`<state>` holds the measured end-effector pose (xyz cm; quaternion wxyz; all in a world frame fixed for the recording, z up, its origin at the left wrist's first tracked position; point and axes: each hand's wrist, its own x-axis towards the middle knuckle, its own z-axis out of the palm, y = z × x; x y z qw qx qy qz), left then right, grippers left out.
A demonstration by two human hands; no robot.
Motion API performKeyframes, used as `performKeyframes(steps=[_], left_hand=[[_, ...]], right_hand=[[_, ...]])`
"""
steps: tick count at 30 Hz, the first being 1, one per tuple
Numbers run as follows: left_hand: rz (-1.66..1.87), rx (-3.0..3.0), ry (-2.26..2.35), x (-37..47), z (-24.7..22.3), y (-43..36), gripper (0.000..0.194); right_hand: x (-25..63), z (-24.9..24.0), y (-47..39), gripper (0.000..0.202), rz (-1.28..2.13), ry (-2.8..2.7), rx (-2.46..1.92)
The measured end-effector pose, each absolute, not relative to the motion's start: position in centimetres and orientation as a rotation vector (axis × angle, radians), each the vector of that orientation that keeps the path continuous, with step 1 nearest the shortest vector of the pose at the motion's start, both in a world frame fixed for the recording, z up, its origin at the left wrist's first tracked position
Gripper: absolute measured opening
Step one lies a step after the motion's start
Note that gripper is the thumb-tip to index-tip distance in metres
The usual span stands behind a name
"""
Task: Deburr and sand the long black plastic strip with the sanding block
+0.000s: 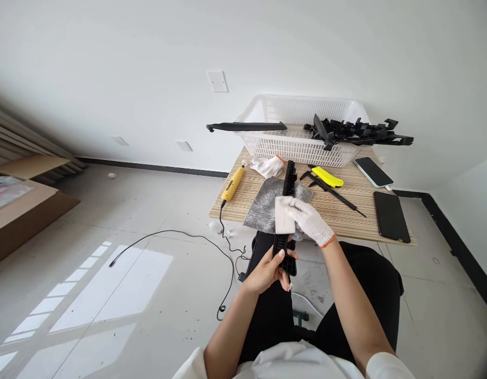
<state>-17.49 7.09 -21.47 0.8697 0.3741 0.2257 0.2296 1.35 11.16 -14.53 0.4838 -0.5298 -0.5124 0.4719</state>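
A long black ribbed part (289, 181) stands out over the table's front edge, its near end above my lap. Bare, my left hand (271, 268) is closed round that near end, thumb on top. My right hand (306, 217) wears a white knit glove with an orange cuff and grips a flat white block (284, 216), which lies against the middle of the black part and hides some of it. Beneath them a grey cloth (262, 205) is spread at the table's front edge.
On the wooden table (247, 158) are a yellow corded tool (232, 184), a white glove (267, 166), a yellow cutter (327, 177), black calipers (341, 198) and two phones (391, 216). Behind, a white basket (290, 150) holds black parts (349, 131). A black cable (196, 235) crosses the floor.
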Motion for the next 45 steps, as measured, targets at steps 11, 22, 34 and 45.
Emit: performKeyframes(steps=[11, 22, 34, 45], left_hand=[[0.524, 0.741, 0.430, -17.5, -22.2, 7.1, 0.060], [0.522, 0.701, 0.431, -17.5, -22.0, 7.2, 0.066], [0.505, 0.705, 0.430, -17.4, -21.7, 7.2, 0.063], [0.526, 0.702, 0.475, -17.2, -21.4, 7.1, 0.065]], right_hand=[[1.0, -14.3, 11.2, 0.032, 1.135, -1.272, -1.244], [1.4, -14.3, 11.4, 0.037, 1.187, -1.199, -1.295], [1.9, -14.3, 11.5, 0.035, 1.229, -1.171, -1.352], [1.7, -14.4, 11.5, 0.022, 1.193, -1.209, -1.352]])
